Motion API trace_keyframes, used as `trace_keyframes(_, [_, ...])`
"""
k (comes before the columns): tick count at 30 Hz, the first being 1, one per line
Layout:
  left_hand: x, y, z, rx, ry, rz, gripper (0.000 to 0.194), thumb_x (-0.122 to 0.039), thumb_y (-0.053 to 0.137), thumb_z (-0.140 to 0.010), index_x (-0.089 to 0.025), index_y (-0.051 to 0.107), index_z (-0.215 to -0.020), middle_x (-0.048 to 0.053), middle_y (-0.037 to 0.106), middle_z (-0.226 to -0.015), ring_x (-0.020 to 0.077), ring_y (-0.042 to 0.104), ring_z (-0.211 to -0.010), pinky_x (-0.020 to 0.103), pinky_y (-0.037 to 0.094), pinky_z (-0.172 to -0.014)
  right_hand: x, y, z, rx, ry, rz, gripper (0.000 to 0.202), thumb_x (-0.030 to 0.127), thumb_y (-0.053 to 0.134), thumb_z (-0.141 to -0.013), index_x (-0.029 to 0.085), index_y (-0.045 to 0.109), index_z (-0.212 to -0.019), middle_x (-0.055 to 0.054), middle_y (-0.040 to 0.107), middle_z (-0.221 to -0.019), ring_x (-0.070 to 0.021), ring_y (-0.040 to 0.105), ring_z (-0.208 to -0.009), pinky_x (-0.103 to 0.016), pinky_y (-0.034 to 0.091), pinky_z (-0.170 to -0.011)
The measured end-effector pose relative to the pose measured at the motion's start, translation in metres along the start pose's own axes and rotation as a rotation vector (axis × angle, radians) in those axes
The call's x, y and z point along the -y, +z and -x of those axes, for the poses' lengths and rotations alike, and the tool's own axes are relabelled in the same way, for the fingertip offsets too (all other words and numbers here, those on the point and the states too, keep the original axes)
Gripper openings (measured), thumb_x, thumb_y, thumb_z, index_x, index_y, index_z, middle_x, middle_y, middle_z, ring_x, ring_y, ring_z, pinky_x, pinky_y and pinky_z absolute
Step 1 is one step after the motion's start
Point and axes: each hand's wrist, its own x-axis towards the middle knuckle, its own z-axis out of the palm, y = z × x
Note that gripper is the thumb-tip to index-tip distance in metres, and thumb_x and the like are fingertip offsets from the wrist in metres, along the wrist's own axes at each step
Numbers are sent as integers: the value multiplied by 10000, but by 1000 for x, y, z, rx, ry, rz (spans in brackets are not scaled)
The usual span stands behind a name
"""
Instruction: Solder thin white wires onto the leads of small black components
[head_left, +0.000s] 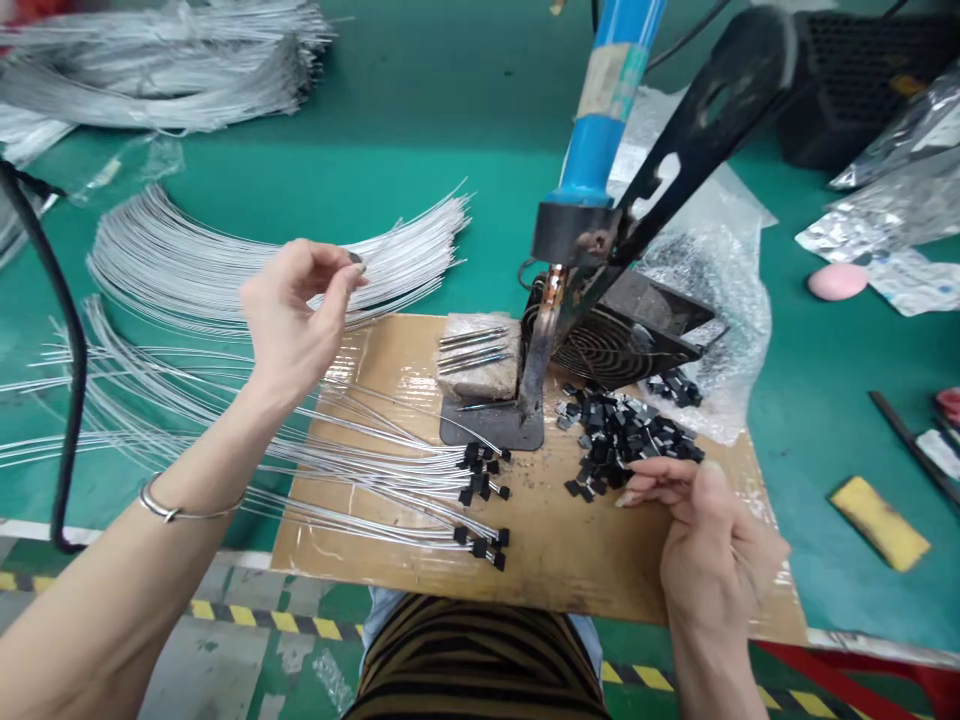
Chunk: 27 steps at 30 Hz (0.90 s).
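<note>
My left hand [300,312] hovers over a curved bundle of thin white wires [180,255], thumb and forefinger pinched together. Whatever lies between those fingertips is too small to make out. At the near edge of a heap of small black connectors [615,430], my right hand [709,530] has its fingers stretched out and its thumb apart. Other white wires [382,465] lie across the cardboard sheet [570,560], their right ends fitted with black connectors [480,545]. Between the hands, a blue-handled soldering iron [600,140] is held in a black metal stand [690,130], tip downward.
Behind the stand's base [495,428] are a sponge-like block [480,360] with metal rods on it and a black fan [615,340]. Bubble wrap [720,300] and a yellow sponge [881,522] lie right. A black cable [71,370] arches at left; more wire bundles [165,65] lie behind.
</note>
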Motion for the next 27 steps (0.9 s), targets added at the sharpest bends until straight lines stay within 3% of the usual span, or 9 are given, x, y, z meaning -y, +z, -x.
trace_keyframes(5, [-20, -15, 5, -13, -63, 81, 52, -135, 628, -952, -156, 646, -908, -96, 677, -724, 35, 630, -617, 200, 485, -585, -1, 0, 0, -7, -8, 3, 473, 480, 551, -1062, 142, 784, -828, -67, 766, -760, -191, 698, -604, -345, 553, -600])
trace_keyframes(9, [-41, -40, 17, 38, -33, -28, 76, -150, 736, -875, -147, 708, -804, -43, 685, -695, 60, 573, -631, 220, 421, -594, -1, 1, -1, -5, -18, -4, 475, 486, 554, -1060, 140, 785, -831, -65, 764, -752, -189, 692, -596, -347, 551, -600])
trace_keyframes(12, [-48, -54, 25, 368, -27, -20, 148, -236, 779, -838, -169, 740, -712, -13, 668, -635, 85, 529, -585, 229, 396, -547, -2, 2, 0, -12, -16, 3, 472, 497, 566, -1054, 143, 787, -832, -64, 761, -751, -187, 692, -593, -350, 551, -609])
trace_keyframes(15, [-49, -56, 34, 774, -167, 188, 168, -323, 782, -828, -210, 763, -705, 20, 653, -583, 132, 541, -531, 246, 396, -476, 1, 2, 5, 5, -65, 2, 456, 467, 567, -1059, 153, 791, -815, -47, 734, -710, -176, 673, -574, -329, 524, -577])
trace_keyframes(17, [-52, -50, 44, 879, -244, 258, 165, -332, 770, -845, -236, 755, -712, 19, 631, -566, 138, 517, -500, 247, 372, -444, 9, 4, 11, 100, -118, 5, 422, 404, 560, -1071, 169, 790, -807, -17, 685, -657, -151, 632, -551, -299, 474, -542])
trace_keyframes(22, [-63, -34, 74, 919, -249, 299, 212, -310, 706, -919, -223, 704, -725, -3, 616, -625, 120, 508, -541, 224, 396, -487, 37, 22, 23, 575, -171, 20, 263, 274, 575, -1061, 203, 761, -890, 21, 599, -702, -121, 568, -628, -269, 416, -585])
trace_keyframes(27, [-65, -37, 90, 916, -294, 242, 209, -353, 697, -963, -222, 692, -801, -29, 611, -686, 109, 519, -636, 202, 413, -574, 47, 44, 22, 768, -157, 24, 154, 253, 637, -1018, 196, 673, -880, 17, 599, -797, -112, 543, -678, -247, 399, -594])
